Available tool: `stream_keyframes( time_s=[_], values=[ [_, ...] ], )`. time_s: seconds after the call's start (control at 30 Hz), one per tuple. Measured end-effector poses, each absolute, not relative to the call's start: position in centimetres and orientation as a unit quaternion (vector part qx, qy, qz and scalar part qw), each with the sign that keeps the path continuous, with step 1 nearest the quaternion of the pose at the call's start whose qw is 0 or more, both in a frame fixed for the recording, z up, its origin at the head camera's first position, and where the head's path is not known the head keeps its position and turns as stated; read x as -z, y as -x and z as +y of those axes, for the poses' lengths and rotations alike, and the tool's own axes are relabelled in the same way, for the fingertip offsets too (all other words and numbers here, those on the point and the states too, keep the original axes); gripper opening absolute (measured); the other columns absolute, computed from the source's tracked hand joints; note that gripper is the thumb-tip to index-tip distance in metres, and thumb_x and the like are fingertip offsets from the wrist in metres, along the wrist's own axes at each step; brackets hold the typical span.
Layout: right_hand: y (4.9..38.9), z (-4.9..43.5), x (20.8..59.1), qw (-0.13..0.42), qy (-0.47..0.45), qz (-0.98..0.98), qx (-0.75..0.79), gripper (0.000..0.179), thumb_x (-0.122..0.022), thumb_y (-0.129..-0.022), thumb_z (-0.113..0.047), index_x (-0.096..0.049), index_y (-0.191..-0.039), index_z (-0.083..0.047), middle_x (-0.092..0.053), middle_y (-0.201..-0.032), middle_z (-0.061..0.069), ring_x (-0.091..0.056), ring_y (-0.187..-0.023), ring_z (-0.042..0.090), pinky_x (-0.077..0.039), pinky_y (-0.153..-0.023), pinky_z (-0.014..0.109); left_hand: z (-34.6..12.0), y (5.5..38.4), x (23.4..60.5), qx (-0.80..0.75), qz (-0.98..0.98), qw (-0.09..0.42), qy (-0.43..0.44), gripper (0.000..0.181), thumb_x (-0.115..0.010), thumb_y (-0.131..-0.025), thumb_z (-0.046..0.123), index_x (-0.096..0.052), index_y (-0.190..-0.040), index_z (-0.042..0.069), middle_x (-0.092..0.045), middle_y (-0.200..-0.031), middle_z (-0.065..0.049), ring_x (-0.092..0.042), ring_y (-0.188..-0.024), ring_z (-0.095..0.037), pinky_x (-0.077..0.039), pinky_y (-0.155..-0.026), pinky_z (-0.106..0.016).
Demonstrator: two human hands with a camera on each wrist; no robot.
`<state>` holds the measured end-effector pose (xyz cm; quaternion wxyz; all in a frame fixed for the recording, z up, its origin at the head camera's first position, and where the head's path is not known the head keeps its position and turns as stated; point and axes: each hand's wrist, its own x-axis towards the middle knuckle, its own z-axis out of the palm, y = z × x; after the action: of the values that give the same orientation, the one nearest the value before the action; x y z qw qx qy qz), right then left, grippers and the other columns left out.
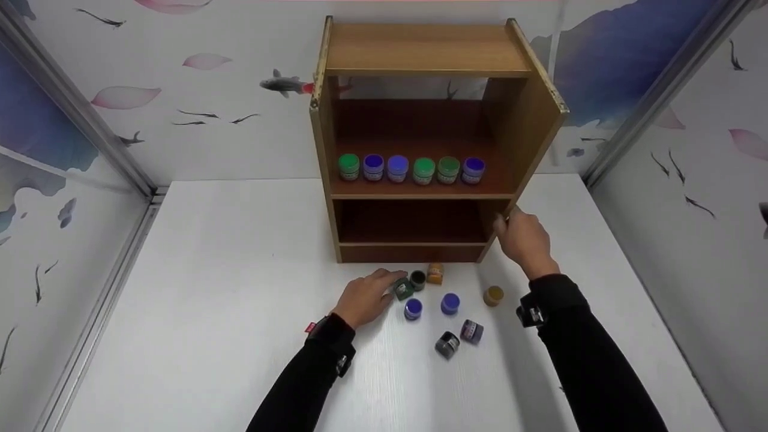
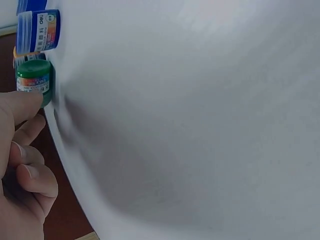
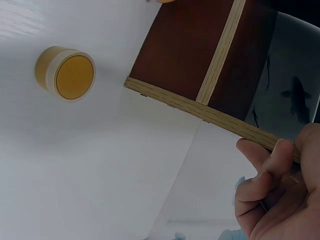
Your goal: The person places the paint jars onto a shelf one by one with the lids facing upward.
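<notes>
At the front of the wooden shelf, my left hand (image 1: 367, 296) pinches a dark green paint jar (image 1: 404, 289) with thumb and index finger. In the left wrist view this jar (image 2: 35, 80) is tipped over compared with the blue paint jar (image 2: 39, 31) near it, and the other fingers curl below. My right hand (image 1: 527, 240) grips the right side panel of the wooden shelf (image 1: 414, 252), thumb around the front edge. The right wrist view shows its fingers (image 3: 252, 195) bent at the outer face of that panel.
Green, blue and purple jars (image 1: 398, 168) stand in a row on the middle shelf board. On the white table (image 1: 228, 288) lie a dark jar (image 1: 418, 280), an orange jar (image 1: 435, 273), an ochre jar (image 1: 493, 295), two blue jars (image 1: 450, 303), a black jar (image 1: 447, 345) and a purple jar (image 1: 472, 331). Patterned walls enclose it.
</notes>
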<state>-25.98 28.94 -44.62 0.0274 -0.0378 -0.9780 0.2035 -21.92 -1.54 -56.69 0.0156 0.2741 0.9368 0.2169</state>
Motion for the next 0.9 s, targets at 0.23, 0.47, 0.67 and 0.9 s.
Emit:
stream_keyframes(
  time_s=[0.23, 0.47, 0.67, 0.9],
  values=[
    [26.00, 28.85, 44.60, 0.022, 0.042, -0.977, -0.207, 0.045, -0.038, -0.103, -0.027, -0.054, -0.129, 0.006, -0.070, -0.097, 0.024, -0.068, -0.080, 0.032, -0.047, -0.058, 0.039, -1.07, 21.63, 56.94, -0.200, 0.939, 0.006, -0.279, 0.041, -0.063, -0.095, 0.030, -0.056, -0.135, 0.030, -0.066, -0.113, -0.003, -0.067, -0.086, -0.020, -0.054, -0.068, -0.033],
    [25.96, 28.95, 44.58, 0.029, 0.035, -0.978, -0.205, 0.047, -0.036, -0.103, -0.028, -0.053, -0.132, 0.004, -0.070, -0.096, 0.023, -0.069, -0.080, 0.033, -0.048, -0.060, 0.042, -0.98, 21.50, 57.22, -0.201, 0.939, -0.003, -0.279, 0.038, -0.062, -0.095, 0.031, -0.058, -0.133, 0.028, -0.065, -0.114, -0.002, -0.067, -0.089, -0.017, -0.055, -0.068, -0.032],
    [25.93, 28.98, 44.64, 0.029, 0.036, -0.977, -0.207, 0.047, -0.036, -0.103, -0.028, -0.053, -0.131, 0.005, -0.070, -0.098, 0.024, -0.069, -0.084, 0.036, -0.049, -0.063, 0.046, -0.74, 21.61, 57.15, -0.205, 0.939, 0.007, -0.276, 0.037, -0.062, -0.096, 0.029, -0.058, -0.132, 0.025, -0.063, -0.126, -0.001, -0.067, -0.103, -0.018, -0.056, -0.078, -0.035],
    [25.97, 28.90, 44.70, 0.035, 0.040, -0.978, -0.202, 0.045, -0.038, -0.102, -0.027, -0.057, -0.122, 0.008, -0.069, -0.093, 0.024, -0.066, -0.076, 0.031, -0.048, -0.060, 0.042, -0.62, 21.73, 57.20, -0.217, 0.939, 0.026, -0.267, 0.034, -0.063, -0.095, 0.030, -0.058, -0.127, 0.021, -0.068, -0.122, 0.000, -0.068, -0.103, -0.018, -0.055, -0.084, -0.037]
  ],
)
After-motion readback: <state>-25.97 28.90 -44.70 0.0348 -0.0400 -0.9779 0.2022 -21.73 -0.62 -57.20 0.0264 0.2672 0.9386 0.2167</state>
